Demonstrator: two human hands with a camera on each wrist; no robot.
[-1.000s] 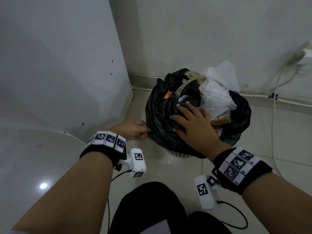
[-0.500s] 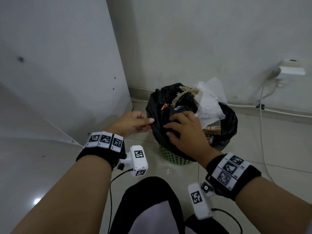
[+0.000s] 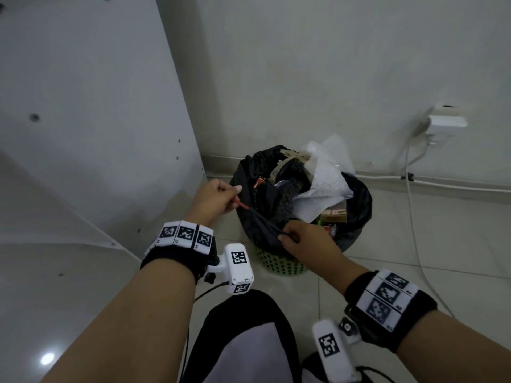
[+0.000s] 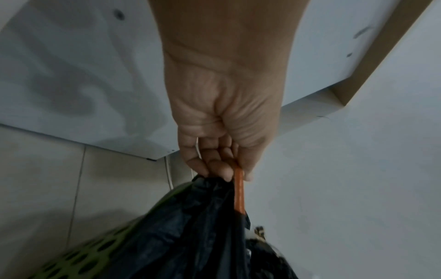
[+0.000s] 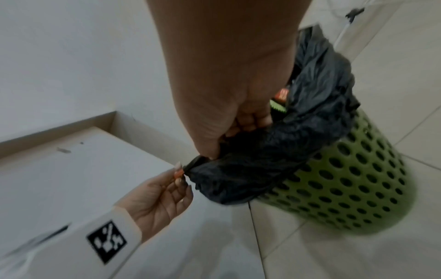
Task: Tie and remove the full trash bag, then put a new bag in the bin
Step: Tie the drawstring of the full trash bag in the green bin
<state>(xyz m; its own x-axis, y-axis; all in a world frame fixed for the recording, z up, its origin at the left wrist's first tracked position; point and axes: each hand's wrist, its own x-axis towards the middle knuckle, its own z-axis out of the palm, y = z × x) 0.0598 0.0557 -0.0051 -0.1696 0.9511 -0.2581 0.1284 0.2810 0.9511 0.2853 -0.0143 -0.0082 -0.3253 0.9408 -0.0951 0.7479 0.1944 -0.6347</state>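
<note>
A black trash bag (image 3: 257, 225) full of rubbish sits in a green perforated bin (image 3: 279, 265) on the floor by the wall. My left hand (image 3: 221, 199) pinches the orange drawstring (image 4: 238, 190) at the bag's left rim and pulls it out to the left. My right hand (image 3: 298, 240) grips the gathered near edge of the bag (image 5: 250, 156) at the bin's front rim. White plastic wrap (image 3: 323, 181) and small boxes (image 3: 333, 215) stick out of the bag's open top.
A white cabinet panel (image 3: 96, 120) stands close on the left of the bin. A wall socket with a plug (image 3: 445, 123) and a white cable (image 3: 412, 205) run down the wall and across the tiled floor on the right. My knee (image 3: 243, 341) is below.
My right hand left the top of the rubbish and took hold of the bag's near edge. My left hand drew the orange drawstring out to the left. The view pulled back.
</note>
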